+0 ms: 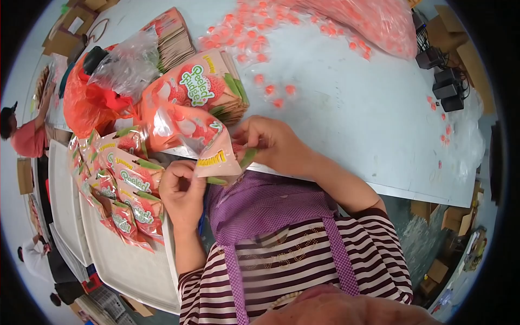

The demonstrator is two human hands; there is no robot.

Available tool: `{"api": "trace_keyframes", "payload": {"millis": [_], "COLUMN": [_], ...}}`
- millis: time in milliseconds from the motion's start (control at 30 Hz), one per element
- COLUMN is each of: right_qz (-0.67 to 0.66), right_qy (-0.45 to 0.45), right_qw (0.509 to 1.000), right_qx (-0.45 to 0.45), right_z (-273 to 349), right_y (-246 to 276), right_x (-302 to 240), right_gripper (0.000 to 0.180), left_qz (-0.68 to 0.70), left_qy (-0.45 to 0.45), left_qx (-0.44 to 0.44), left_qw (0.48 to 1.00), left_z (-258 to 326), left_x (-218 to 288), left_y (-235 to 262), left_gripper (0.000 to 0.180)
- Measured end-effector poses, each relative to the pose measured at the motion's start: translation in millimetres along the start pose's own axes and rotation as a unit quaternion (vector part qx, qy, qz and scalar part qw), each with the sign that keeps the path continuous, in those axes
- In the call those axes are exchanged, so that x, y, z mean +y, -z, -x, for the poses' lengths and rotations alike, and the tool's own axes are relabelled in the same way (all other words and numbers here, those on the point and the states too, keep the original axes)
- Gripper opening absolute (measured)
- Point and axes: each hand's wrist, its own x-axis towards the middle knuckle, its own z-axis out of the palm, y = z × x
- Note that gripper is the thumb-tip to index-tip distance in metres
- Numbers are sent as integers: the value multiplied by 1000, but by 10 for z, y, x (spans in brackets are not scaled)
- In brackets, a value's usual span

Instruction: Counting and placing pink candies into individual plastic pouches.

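Note:
Between my hands, at the table's near edge, is a pink and green printed candy pouch [219, 156], tilted with its green-edged end toward me. My left hand [183, 189] pinches one corner of that end between thumb and fingers. At the opposite corner my right hand [276, 145] has its fingers closed on the pouch; its fingertips are partly hidden behind the film. Just beyond lies a stack of flat pouches [230, 89] of the same print. To the left, several plump filled pouches [135, 181] lie heaped on a pale tray [127, 265].
Small wrapped red candies [246, 40] are scattered across the pale blue table [346, 114]. A large clear bag of candies [368, 24] lies at the far side. Black power adapters [447, 86] sit far right. Crumpled clear plastic [130, 67] and an orange-red plastic bag [81, 111] lie left.

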Motion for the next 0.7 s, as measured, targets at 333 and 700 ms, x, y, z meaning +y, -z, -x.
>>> {"api": "trace_keyframes", "payload": {"millis": [333, 700], "right_qz": [22, 519], "right_qy": [-13, 119], "right_qw": [994, 834], "right_qx": [-105, 145], "right_z": [90, -271], "right_y": [235, 637], "right_x": [-105, 42], "right_gripper": [32, 42], "left_qz": [-313, -223], "left_qy": [-290, -277], "left_qx": [-313, -105], "left_qw": [849, 929], "left_z": [-186, -563], "left_x": [113, -683], "left_y": [-39, -299], "left_gripper": [26, 19]}}
